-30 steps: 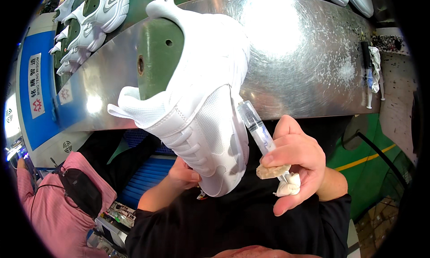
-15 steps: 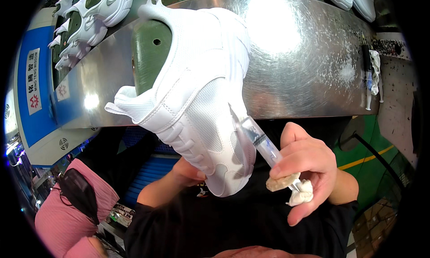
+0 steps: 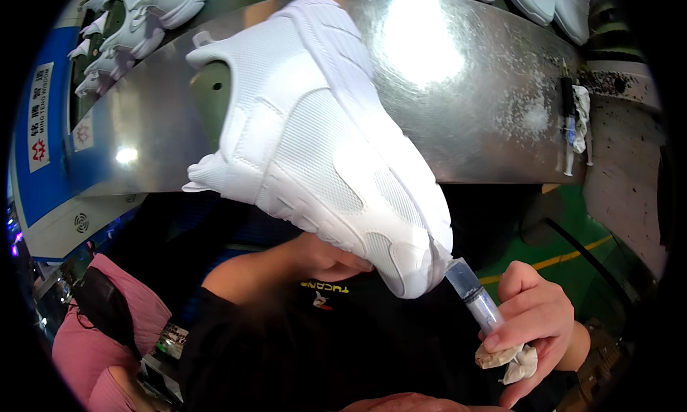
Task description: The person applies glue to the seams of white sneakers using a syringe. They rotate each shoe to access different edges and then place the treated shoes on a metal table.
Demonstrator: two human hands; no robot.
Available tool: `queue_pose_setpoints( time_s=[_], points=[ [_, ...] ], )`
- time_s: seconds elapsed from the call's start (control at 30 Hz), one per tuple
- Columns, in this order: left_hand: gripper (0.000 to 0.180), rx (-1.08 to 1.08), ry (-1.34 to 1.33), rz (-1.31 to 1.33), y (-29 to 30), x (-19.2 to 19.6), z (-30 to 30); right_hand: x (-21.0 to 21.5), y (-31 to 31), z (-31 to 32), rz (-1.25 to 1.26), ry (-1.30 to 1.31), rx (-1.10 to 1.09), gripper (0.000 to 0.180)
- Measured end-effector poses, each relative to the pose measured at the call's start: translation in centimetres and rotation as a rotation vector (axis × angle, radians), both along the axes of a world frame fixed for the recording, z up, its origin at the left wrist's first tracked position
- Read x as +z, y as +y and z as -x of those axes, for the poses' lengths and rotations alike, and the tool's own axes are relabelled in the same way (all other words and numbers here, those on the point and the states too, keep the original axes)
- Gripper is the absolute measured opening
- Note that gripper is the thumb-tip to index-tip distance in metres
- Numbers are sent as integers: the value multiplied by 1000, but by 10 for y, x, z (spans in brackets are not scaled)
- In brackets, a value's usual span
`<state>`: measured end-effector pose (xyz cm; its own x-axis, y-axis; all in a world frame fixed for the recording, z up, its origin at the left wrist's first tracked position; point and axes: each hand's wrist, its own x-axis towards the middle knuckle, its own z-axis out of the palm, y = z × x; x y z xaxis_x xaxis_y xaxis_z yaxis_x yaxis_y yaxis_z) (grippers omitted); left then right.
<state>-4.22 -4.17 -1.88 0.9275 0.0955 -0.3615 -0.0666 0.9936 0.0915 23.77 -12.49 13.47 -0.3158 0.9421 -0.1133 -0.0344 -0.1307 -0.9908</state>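
White shoe (image 3: 308, 140): before me, long axis from about eleven o'clock (heel) to five (toe); collar toward ten, sole side toward two; toe end on my side of the bench edge.
Green last (image 3: 212, 104): inside the shoe, seen at the collar.
Left hand (image 3: 333, 258): nearer of my two, touching the shoe; fingers clamped on the forefoot from its seven o'clock side, partly hidden.
Clear syringe (image 3: 478, 297): nozzle toward eleven o'clock, plunger end toward five, nearly in line with the shoe; tip at the sole seam by the toe, whether pressed in I cannot tell.
Right hand (image 3: 537, 312): fingers closed round the syringe barrel, apart from the shoe; toe lies at ten o'clock from them.
Beige lump (image 3: 499, 356) and white wad (image 3: 520, 365): at the syringe's plunger end, by my right fingers.
Steel bench (image 3: 486, 147): near edge passes beneath the shoe, nine to three; scuffed top spreads at two from the shoe, giving room on the sole side.
Black tool (image 3: 568, 101): at two, far along the bench, beside a white crumpled strip (image 3: 582, 115).
Other white shoes (image 3: 182, 4): a row at ten; more at one.
Green floor (image 3: 583, 208): past the bench edge, one o'clock from my right hand.
Co-worker in pink (image 3: 107, 333): at eight, well apart.
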Motion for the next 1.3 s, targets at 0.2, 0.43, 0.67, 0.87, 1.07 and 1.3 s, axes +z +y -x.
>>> queue_pose_setpoints(
  time_s=[0.2,0.43,0.67,0.87,1.07,1.3],
  points=[
    [42,-78,89,-94,14,13,-36,22,-25,-11,-43,-126,-5,59],
    [39,119,-354,-84,14,13,-90,30,-50,-12,-130,-262,-162,58],
    [39,111,-290,-81,22,24,-113,20,-48,-3,-333,-499,-217,48],
    [35,153,-231,-74,27,35,-124,9,-42,7,-455,-700,-209,33],
    [30,182,-265,-70,28,43,-126,-11,-39,16,-644,-915,-268,28],
    [46,179,-211,-147,32,56,-125,-14,-35,15,-721,-1044,-209,27]
  ],
)
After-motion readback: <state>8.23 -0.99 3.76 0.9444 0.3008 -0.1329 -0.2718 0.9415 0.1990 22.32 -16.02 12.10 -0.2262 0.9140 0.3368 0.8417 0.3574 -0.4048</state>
